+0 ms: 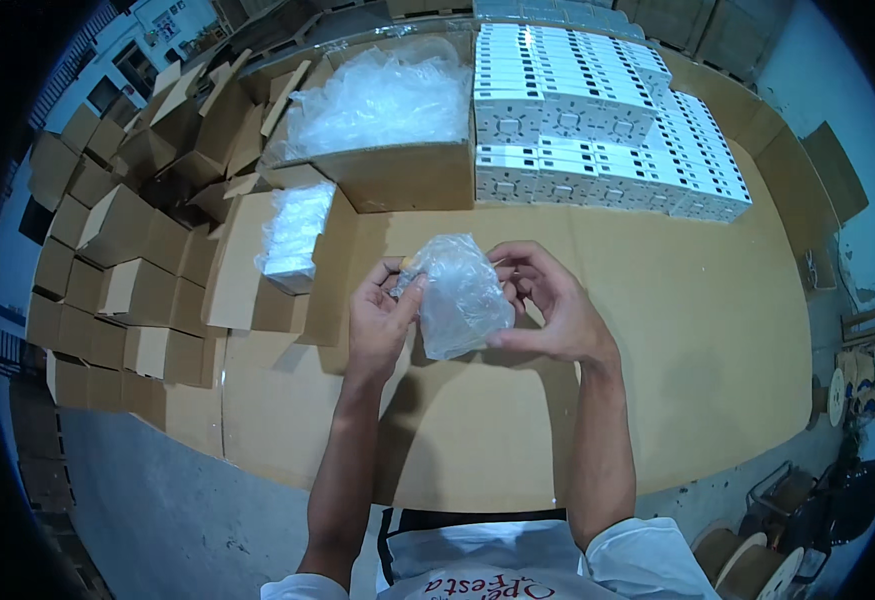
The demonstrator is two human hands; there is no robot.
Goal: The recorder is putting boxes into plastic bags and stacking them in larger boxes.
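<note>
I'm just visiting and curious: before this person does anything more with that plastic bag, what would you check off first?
1. Both hands on the clear bag: ok, left hand and right hand grip opposite sides.
2. Bag lifted off the cardboard surface: ok.
3. What the bag holds: cannot tell.
4. Bag mouth open: cannot tell.
5. Carton of bags close by: ok.
6. White boxes neatly stacked: ok.
</note>
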